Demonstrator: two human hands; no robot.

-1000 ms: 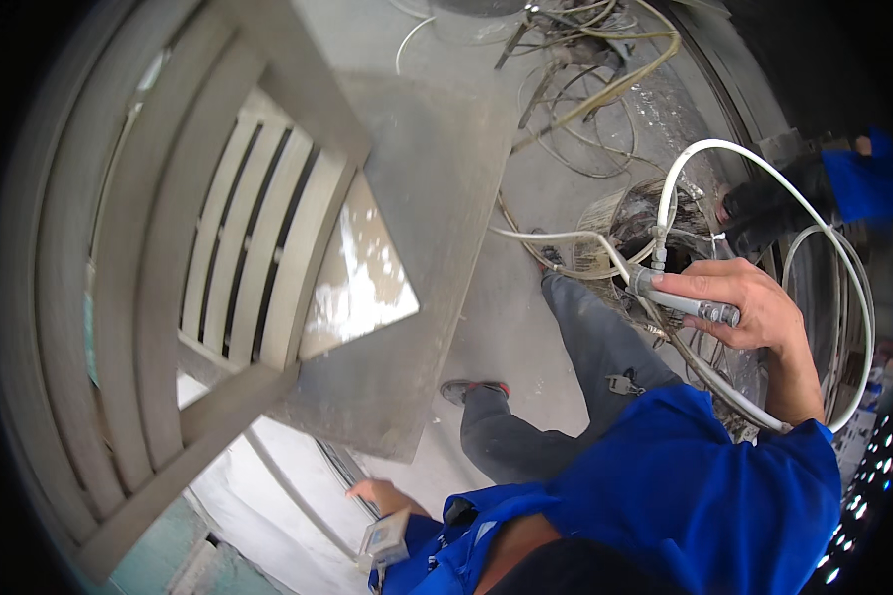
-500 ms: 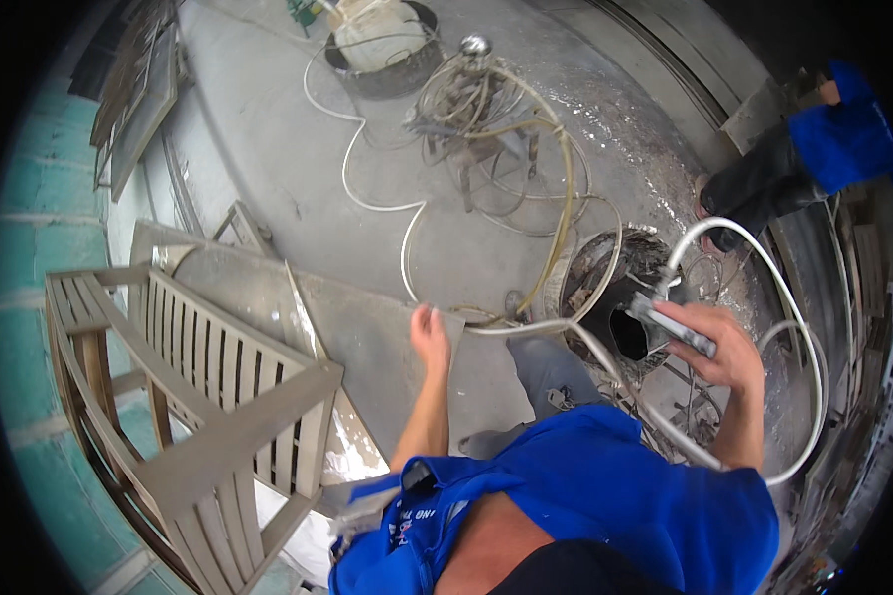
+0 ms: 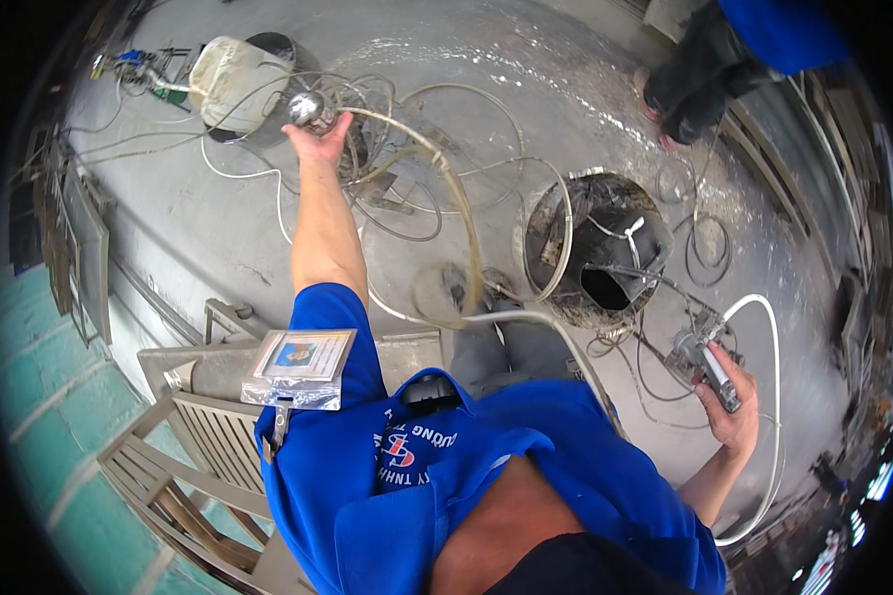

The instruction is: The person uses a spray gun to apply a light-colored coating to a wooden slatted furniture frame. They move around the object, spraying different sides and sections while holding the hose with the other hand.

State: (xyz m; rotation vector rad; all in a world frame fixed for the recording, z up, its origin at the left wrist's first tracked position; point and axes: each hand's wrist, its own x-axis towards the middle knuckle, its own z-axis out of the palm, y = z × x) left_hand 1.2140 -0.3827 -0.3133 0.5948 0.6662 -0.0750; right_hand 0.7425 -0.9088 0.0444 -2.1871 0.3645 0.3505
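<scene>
A grey-handled spray gun (image 3: 720, 375) is gripped in the right hand (image 3: 734, 421), with a white hose (image 3: 773, 397) looped beside it. The left hand (image 3: 319, 144) is spread, thumb apart, at a shiny metal dome (image 3: 306, 106); whether the dome is touched cannot be told. Between the hands, a round drum (image 3: 544, 260) is seen. Beyond the dome, a white plastic container (image 3: 236, 81) is held tilted in a black tub (image 3: 280, 45). Near the left sleeve (image 3: 337, 312), a slatted wooden seat (image 3: 213, 436) is placed.
</scene>
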